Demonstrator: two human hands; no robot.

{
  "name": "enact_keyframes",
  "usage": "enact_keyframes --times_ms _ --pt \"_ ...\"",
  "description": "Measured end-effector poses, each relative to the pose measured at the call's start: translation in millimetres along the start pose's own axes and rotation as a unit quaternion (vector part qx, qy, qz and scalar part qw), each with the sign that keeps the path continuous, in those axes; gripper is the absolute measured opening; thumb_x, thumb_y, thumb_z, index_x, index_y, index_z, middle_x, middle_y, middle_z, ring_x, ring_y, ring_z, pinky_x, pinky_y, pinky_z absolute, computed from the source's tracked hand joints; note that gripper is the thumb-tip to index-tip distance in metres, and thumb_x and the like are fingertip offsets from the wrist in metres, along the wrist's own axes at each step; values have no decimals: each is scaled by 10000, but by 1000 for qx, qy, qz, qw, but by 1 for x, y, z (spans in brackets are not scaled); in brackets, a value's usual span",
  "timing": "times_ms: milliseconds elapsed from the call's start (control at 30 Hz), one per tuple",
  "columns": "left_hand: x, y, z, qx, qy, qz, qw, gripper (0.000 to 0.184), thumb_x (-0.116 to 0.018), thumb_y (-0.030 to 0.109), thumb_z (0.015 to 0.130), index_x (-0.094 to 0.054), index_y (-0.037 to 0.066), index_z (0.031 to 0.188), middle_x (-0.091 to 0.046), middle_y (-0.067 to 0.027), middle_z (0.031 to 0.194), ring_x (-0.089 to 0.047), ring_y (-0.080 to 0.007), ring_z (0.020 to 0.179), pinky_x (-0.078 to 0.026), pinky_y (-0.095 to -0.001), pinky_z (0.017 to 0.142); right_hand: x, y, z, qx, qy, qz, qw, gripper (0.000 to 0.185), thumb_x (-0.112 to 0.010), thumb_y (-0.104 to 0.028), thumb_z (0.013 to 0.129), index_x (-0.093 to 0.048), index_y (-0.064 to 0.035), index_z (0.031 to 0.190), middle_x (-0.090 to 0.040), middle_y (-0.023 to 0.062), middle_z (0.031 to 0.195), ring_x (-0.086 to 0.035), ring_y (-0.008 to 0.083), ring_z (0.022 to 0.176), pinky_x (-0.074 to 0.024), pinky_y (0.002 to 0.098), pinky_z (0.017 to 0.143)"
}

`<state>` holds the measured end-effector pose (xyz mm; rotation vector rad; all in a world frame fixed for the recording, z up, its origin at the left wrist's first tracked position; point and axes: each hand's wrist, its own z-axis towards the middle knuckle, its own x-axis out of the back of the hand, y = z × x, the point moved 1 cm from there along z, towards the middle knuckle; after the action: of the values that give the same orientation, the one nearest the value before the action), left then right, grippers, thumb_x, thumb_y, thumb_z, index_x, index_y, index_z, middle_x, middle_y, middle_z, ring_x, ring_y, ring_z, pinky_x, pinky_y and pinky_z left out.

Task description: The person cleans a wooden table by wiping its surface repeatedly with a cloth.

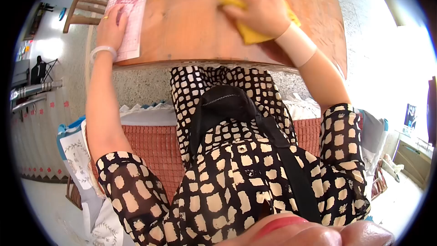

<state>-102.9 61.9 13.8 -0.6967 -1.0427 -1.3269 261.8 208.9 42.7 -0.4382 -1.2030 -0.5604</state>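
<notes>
- The right hand (266, 12) lies palm down on the yellow cloth (253, 34), its fingers spread and somewhat blurred, the thumb side toward the left hand. Whether any finger pinches a fold, I cannot tell.
- The cloth is bunched under the right hand on the bench (191, 27), showing past the fingertips and beside the wrist.
- The left hand (110, 31) rests on the pink sheet (135, 29), fingers together or nearly so, slightly bent, and not visibly pinching it.
- The sheet lies along the bench's left side, under the left hand, well apart from the cloth.
- How far along: the cloth is out and in contact with the wood, so the work looks under way rather than finished.
- Between the hands the wood is bare and evenly coloured, with a few small dark marks; nothing shows which parts the cloth has covered.
- What is left cannot be measured: no wet trail or clean edge stands out, and the bench runs out of view beyond both hands.
- The chair (93, 7) stands beside the bench, just beyond the left hand.
</notes>
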Motion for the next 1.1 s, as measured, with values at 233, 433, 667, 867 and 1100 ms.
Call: enact_keyframes --times_ms 233,433,667,867,1100 --pt "3 5 1 -2 25 -5 1000 300 -544 246 891 -596 86 1139 -597 -141 1198 -565 -331 1091 -445 -400 936 -31 -76 72 153 43 139 977 369 -547 -442 834 -664 -233 1115 -611 75 1165 -567 289 1082 -454 459 876" --pt "7 12 -2 -2 44 17 999 317 -569 255 882 -602 74 1140 -598 -133 1189 -584 -326 1059 -463 -392 909 -40 -88 155 151 30 151 976 282 -507 -398 867 -639 -281 1087 -631 73 1090 -573 323 1040 -493 456 845" --pt "16 -27 -21 255 191 -664 677 339 -484 253 951 -591 -22 1119 -607 -153 1170 -558 -265 1117 -417 -410 1002 -64 -125 204 -31 28 121 992 443 -513 -459 845 -670 -92 1038 -630 161 1094 -580 348 1040 -487 478 848" --pt "29 -47 -23 333 296 -774 449 317 -524 219 905 -564 -44 1077 -611 -146 1022 -579 -266 1001 -471 -404 932 -48 -225 168 160 38 115 980 338 -546 -432 828 -697 -138 899 -681 121 964 -635 353 919 -499 473 803" --pt "66 -65 -20 329 191 -634 673 293 -527 216 933 -592 5 1126 -618 -98 1040 -584 -219 1014 -468 -360 892 -45 -271 106 315 -26 181 931 339 -630 -378 779 -681 -211 1070 -565 31 1219 -552 230 1065 -451 418 844"
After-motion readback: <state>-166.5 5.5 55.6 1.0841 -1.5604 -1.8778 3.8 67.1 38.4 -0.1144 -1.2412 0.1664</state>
